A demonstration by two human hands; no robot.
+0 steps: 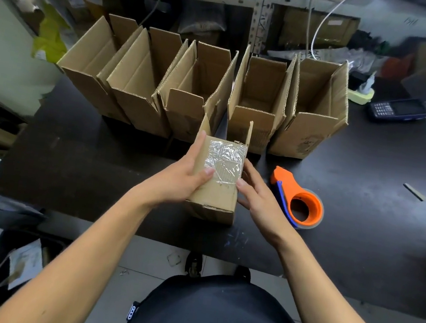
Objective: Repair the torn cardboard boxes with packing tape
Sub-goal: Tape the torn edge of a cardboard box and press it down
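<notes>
My big dark desk (84,160) holds everything. At the far side stands a row of five open boxes (202,89), side by side, their flaps sticking up and their open tops facing me. I cannot see tape on any of them from here, and I cannot tell which ones are torn, so I think those are still waiting for me.

Closer to me is the small box (216,189) I am working on. It lies on its side in the middle of the desk, just in front of the row. Its long way runs away from me. Its open end and flaps point at the row, and its closed bottom points back at me. On the top face there is a shiny, wrinkled patch of clear tape (224,160). So I think this tear is covered, and it only needs pressing flat.

The orange tape roller (300,200) lies on the desk just to the right of the small box. Nobody holds it.

My left hand (185,176) grips the left side of the small box, with my thumb on top by the tape edge. My right hand (259,194) is relaxed and loose, its fingers touching the right side of the box.
</notes>
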